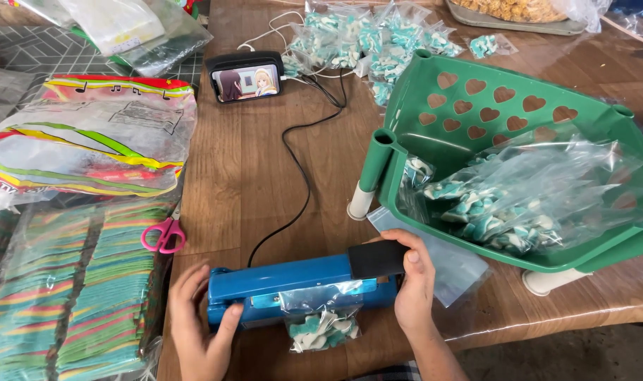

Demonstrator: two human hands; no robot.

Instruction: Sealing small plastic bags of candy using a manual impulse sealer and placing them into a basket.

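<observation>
here the right hand [412, 282] presses down on the black handle [376, 258] of the blue heat sealer [293, 288], fingers curled over its end, its grip closed on the handle. the left hand [198, 328] steadies the sealer's other end, thumb and fingers spread flat against the blue body, pinching nothing. a small clear bag of blue and white candies [323, 326] hangs from the front of the sealer, its open top caught under the arm near the handle end, the filled part lying on the wooden worktop [251, 183].

to seal it well, i'd judge the bag mouth should lie flat and square across the bar, free of folds, with the candies well below the line so none gets nipped. even pressure counts, and the left hand's bracing stops the sealer sliding.

just beside the right hand lies an empty clear bag [448, 264], partly under the green basket [491, 120] holding more candy in plastic. pink scissors [165, 234] lie to the left, and a phone [245, 82] stands further back.
</observation>
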